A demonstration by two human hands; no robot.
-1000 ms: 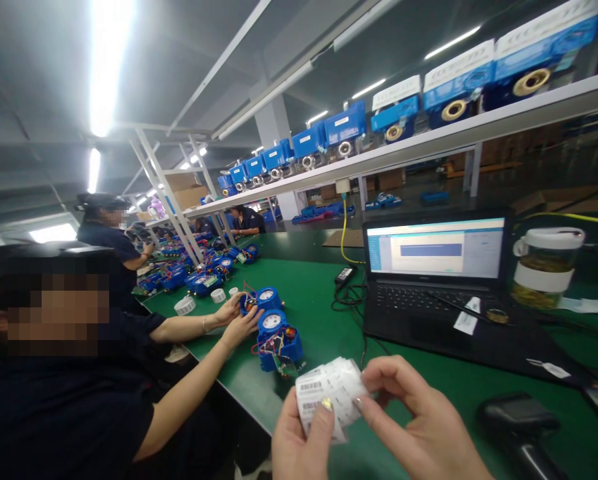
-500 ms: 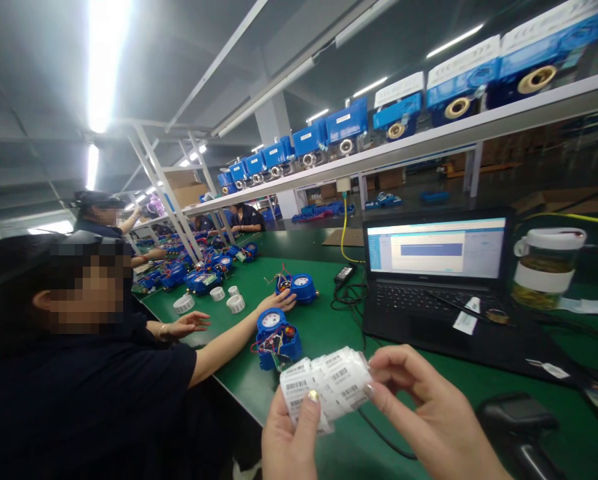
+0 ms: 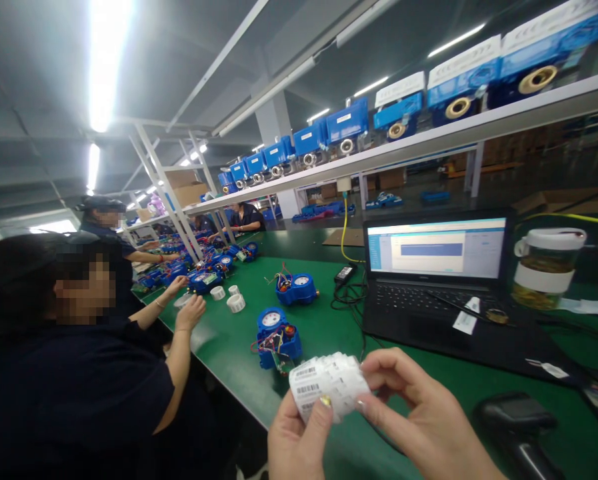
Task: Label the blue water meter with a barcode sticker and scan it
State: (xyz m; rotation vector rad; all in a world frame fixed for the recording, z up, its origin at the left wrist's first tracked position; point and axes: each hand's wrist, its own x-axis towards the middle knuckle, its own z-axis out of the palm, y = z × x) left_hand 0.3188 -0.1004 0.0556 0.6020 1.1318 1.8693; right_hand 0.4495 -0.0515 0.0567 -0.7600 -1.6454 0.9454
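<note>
A white strip of barcode labels (image 3: 336, 387), loosely rolled, is held between my two hands above the green bench. My left hand (image 3: 299, 433) is closed on its left side, thumb across the front. At the right end, the thumb and fingers of my right hand (image 3: 413, 407) pinch the strip's edge. Just beyond the labels sits a blue water meter (image 3: 277, 340) with its wiring and circuit board exposed. Farther back, a second blue meter (image 3: 297, 288) lies on the bench.
A laptop (image 3: 436, 287) stands right, with a drink cup (image 3: 549, 267) beside it. A barcode scanner (image 3: 519, 420) lies near front right. Label rolls (image 3: 235, 303) sit left of the meters, near a co-worker's hands (image 3: 191, 312). Finished-looking blue meters (image 3: 347, 123) line the shelf above.
The label strip has been drawn into a tighter, more curled bundle, and my hands are slightly closer together. The co-worker's hand has left the far meter and moved left toward the label rolls.
</note>
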